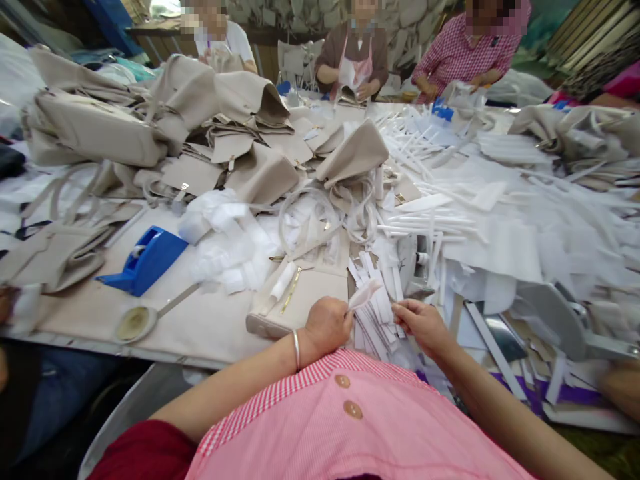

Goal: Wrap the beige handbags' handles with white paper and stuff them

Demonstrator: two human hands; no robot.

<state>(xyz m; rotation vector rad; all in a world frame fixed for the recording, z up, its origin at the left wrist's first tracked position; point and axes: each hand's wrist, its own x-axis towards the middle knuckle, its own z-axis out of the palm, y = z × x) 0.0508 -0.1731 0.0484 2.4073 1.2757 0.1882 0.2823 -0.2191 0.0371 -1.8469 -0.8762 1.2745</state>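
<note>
My left hand (327, 325), with a bracelet at the wrist, is closed on a thin whitish strip (365, 295) whose free end sticks up to the right. A beige bag (315, 287) with a gold zipper lies flat just beyond this hand. To the right, my right hand (419, 321) has its thumb and forefinger pinched together at the edge of a pile of white strips (377, 310). Whatever may be between those fingertips is too small to make out.
A blue tape dispenser (145, 261) and a round tape roll (136, 324) lie at left. Beige bags (100, 127) are heaped behind. A grey tape dispenser (414, 263) stands beyond my right hand. Three people sit across the table; others' hands show at both sides.
</note>
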